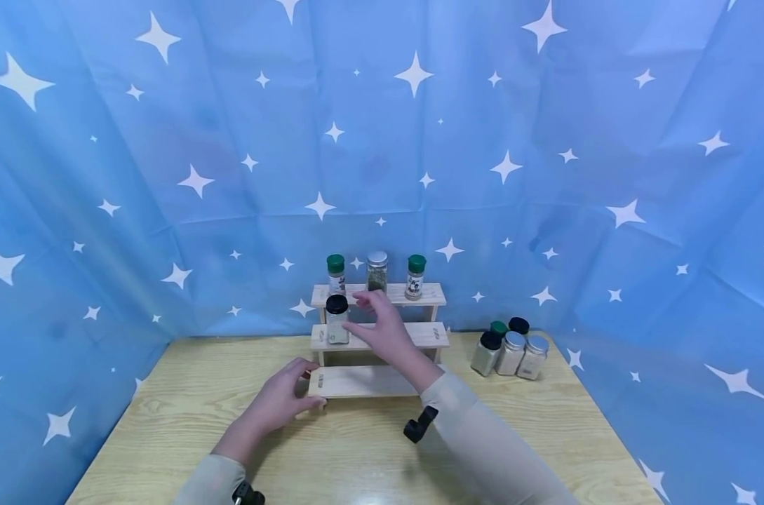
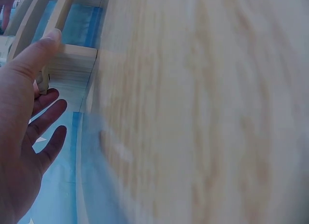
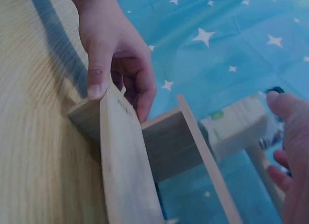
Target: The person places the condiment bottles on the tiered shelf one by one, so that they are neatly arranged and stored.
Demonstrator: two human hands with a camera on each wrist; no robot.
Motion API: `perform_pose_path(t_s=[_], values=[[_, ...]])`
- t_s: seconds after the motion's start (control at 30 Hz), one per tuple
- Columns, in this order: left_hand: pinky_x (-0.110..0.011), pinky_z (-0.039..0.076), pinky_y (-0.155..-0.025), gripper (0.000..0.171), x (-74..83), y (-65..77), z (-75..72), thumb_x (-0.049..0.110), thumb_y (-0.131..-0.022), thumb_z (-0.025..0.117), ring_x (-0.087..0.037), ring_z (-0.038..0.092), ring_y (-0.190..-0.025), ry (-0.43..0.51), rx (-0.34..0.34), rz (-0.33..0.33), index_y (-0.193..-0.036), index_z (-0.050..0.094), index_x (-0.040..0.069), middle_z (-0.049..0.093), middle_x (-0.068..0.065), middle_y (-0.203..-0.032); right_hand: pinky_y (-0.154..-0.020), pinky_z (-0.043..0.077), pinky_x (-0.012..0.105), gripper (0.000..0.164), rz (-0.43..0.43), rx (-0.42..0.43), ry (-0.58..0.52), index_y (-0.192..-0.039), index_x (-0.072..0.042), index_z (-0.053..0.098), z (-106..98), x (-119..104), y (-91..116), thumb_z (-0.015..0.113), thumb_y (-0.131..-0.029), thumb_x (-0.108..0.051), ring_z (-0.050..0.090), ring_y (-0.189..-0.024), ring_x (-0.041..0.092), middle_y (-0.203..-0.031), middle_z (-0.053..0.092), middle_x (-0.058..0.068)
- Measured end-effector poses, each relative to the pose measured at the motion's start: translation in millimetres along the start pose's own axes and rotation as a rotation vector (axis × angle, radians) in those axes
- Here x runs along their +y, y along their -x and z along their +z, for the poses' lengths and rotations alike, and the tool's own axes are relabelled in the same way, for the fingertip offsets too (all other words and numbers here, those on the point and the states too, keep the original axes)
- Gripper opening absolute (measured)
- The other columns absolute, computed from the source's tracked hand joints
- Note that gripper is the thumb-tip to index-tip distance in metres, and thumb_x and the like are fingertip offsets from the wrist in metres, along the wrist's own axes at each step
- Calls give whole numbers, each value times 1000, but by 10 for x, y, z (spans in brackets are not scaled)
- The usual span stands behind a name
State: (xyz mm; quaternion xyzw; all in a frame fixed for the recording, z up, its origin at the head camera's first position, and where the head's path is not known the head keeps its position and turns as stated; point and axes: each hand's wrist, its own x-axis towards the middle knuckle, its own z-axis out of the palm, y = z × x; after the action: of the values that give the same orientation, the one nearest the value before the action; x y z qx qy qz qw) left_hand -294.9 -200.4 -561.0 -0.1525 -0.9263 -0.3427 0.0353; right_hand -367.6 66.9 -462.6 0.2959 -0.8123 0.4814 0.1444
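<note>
Wooden rack (image 1: 363,382): three stepped tiers, on the table (image 1: 217,365); long axis left to right, steps facing the person. Left end of lowest tier clamped between thumb and fingers of the left hand (image 1: 280,396).

Right hand (image 1: 386,331): thumb and fingers apart, beside the black-capped jar (image 1: 338,330); contact cannot be told. Said jar: left part of middle tier, upright, long axis vertical, cap up.

Labels: dark print on the left green-capped jar (image 1: 336,282) and right green-capped jar (image 1: 414,284), too small to read; small green mark on the black-capped jar, no wording legible.

Surroundings: blue backdrop (image 1: 382,168), white stars, behind and at both sides. Pale right sleeve (image 1: 489,435), over the table. Five-jar cluster (image 1: 509,361), right of rack: two black caps, two silver, one green. Silver-capped jar (image 1: 377,275), green contents, between the green-capped pair on top tier. Obstruction: right hand and wrist, across middle and lowest tiers.
</note>
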Motion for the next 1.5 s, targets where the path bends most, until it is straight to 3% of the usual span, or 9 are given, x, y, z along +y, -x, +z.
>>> perform_pose_path(t_s=[0.13,0.33,0.6,0.87,1.1,1.37,1.5], values=[[-52,58,-109,69,-5,-2,0,39,-90,95,-26,68,-127,-4,1,2,-147,65,16,66,2,-143,-104,60,51,45,35,47,-2,-139,-11,69,-195,78,187,87,-99,-21,65,-120,34,-126,65,4],[-53,58,-109,69,-4,2,4,37,-90,95,-27,68,-127,-10,0,4,-147,65,15,66,1,-143,-99,60,56,34,60,115,-11,-130,-10,73,-534,216,472,86,-100,-17,66,-117,39,-128,67,15],[-54,58,-109,70,12,-3,8,38,-89,96,-28,68,-127,-5,-2,0,-147,65,14,67,0,-142,-94,61,55,30,96,229,68,-125,-5,74,-997,409,801,86,-99,-13,68,-108,36,-121,67,12],[-51,58,-109,71,1,-9,10,38,-89,96,-25,68,-127,-15,-1,-4,-148,65,14,66,1,-141,-96,57,52,33,210,239,173,-133,-9,73,-1431,514,1073,82,-104,-22,63,-113,28,-125,65,8],[-52,58,-107,71,-22,-12,24,40,-88,96,-25,68,-125,-18,3,7,-147,66,13,66,1,-140,-94,59,56,39,247,265,270,-138,-6,72,-1656,685,1239,83,-103,-16,65,-115,35,-133,64,14],[-52,58,-108,72,-18,-13,32,38,-88,97,-25,68,-126,-31,5,4,-148,65,13,67,1,-140,-79,54,43,49,364,247,381,-145,2,66,-1813,801,1373,79,-106,-24,65,-105,39,-134,61,21],[-52,58,-108,71,-10,-11,31,37,-88,97,-25,68,-126,-34,4,2,-148,65,13,67,2,-140,-77,53,39,50,372,235,403,-144,5,65,-1843,851,1382,80,-105,-23,65,-100,35,-131,62,22]])
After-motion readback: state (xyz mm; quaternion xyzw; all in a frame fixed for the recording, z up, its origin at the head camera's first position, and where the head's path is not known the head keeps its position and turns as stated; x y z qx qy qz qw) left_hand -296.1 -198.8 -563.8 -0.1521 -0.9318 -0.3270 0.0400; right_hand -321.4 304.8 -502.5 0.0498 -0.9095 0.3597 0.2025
